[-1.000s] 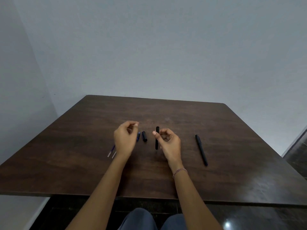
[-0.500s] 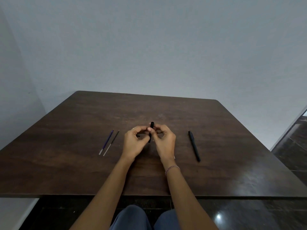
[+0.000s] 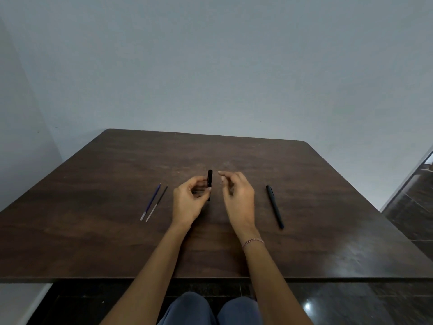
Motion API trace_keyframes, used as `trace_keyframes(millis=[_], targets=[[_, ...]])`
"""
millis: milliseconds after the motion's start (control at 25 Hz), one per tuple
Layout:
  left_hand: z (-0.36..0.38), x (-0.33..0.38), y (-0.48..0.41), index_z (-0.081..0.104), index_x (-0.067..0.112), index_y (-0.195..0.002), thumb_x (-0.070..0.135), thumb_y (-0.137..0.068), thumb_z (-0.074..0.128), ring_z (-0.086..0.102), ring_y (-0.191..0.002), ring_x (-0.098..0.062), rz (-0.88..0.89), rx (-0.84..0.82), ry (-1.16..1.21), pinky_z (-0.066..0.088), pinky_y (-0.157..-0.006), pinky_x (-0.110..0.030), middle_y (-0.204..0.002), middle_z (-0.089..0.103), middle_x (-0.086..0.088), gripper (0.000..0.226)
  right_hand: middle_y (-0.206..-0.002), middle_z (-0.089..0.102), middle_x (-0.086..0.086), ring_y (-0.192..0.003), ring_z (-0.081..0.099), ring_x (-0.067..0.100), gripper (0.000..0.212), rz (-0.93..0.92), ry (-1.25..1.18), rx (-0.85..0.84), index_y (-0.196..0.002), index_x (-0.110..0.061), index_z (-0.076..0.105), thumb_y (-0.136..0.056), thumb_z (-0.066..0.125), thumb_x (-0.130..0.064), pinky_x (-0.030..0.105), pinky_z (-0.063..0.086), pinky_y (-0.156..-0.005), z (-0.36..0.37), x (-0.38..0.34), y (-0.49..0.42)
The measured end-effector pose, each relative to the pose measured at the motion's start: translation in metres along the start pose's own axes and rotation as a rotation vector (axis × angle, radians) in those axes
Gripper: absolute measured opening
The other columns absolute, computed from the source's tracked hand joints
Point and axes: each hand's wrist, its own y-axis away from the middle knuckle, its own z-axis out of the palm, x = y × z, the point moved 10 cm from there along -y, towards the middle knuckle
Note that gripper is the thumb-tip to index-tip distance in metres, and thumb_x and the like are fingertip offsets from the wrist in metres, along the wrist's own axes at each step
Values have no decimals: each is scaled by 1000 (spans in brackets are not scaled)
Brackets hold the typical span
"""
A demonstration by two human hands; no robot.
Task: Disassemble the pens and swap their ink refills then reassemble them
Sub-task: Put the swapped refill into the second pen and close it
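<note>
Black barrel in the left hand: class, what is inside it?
Nothing can be seen inside the black barrel: its wall hides the bore. The left hand grips it; two refills lie outside.

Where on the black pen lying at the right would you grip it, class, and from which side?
Pinch the black pen at mid-barrel, coming down from above with the right hand, which holds nothing and is nearest. The pen lies flat on the table with nothing beside it, so thumb and finger can close across its narrow width; the middle should keep it level.

Refills point(image 3: 151, 200) left of barrel point(image 3: 210, 181), pen point(image 3: 274, 206) right
</note>
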Motion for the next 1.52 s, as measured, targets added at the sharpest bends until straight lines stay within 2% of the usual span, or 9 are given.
trace_keyframes(millis=[80, 200, 400, 600, 800, 1040, 1200, 1360, 1520], targets=[[0, 1, -1, 67, 12, -105, 0, -79, 71, 62, -78, 5, -5, 13, -8, 48, -68, -5, -85, 65, 13, 29, -102, 63, -1, -87, 61, 10, 20, 36, 272, -15, -109, -13, 68, -95, 53, -16, 21, 50, -78, -14, 10, -12], [0, -1, -1, 68, 12, -102, 2, -79, 71, 63, -78, 2, 1, 20, -7, 50, -69, -7, -84, 66, 12, 25, -99, 68, 10, -87, 65, 24, 23, 215, 551, -256, -99, -3, 69, -95, 55, -21, 31, 53, -77, -14, 42, -25], [-8, -4, -3, 68, 9, -104, 3, -79, 71, 62, -80, 2, -15, 67, -3, 46, -66, -4, -90, 68, 3, 26, -58, 47, 2, -51, 44, 12, 45, 297, 707, -559, -57, -9, 46, -87, 65, -37, 21, 30, -44, 1, 57, -20], [-6, -5, -3, 66, 9, -108, 6, -80, 72, 63, -82, -1, -19, 53, -43, 48, -68, -4, -92, 68, 3, 29, -67, 52, 5, -69, 55, 22, 46, 279, 824, -656, -60, -8, 44, -79, 75, -36, 28, 42, -60, 10, 48, -21], [-5, 0, -1, 67, 11, -106, 6, -79, 72, 61, -80, 2, 8, 45, -76, 51, -70, -8, -88, 66, 7, 27, -110, 64, 17, -101, 63, 32, 16, 267, 824, -556, -99, 0, 65, -90, 64, -13, 32, 45, -71, 14, 43, -19], [-3, 3, -1, 67, 9, -105, 4, -79, 72, 61, -77, 3, 19, 35, -68, 47, -66, -4, -87, 66, 6, 26, -100, 64, 12, -94, 64, 28, 14, 294, 818, -507, -93, -3, 63, -90, 62, -16, 29, 44, -63, 13, 44, -17], [-2, 1, -1, 68, 9, -102, 2, -79, 72, 61, -76, 3, 9, 34, -43, 47, -65, -5, -84, 65, 7, 24, -64, 53, 1, -62, 55, 18, 33, 387, 629, -366, -61, -9, 50, -82, 71, -24, 27, 42, -53, 5, 62, -16], [-1, 1, -2, 68, 12, -101, 2, -79, 72, 62, -79, 1, 9, 19, -16, 50, -68, -7, -85, 64, 10, 25, -70, 67, -4, -63, 59, 8, 14, 394, 282, -105, -77, -13, 72, -82, 69, -26, 23, 49, -60, -2, 70, -13], [0, 0, -2, 67, 16, -101, 3, -79, 72, 62, -78, 1, -5, 5, -10, 49, -70, -7, -85, 63, 13, 26, -69, 63, -5, -62, 56, 3, 4, 235, -35, 128, -82, -16, 67, -84, 70, -19, 12, 45, -58, -18, 55, -15]])
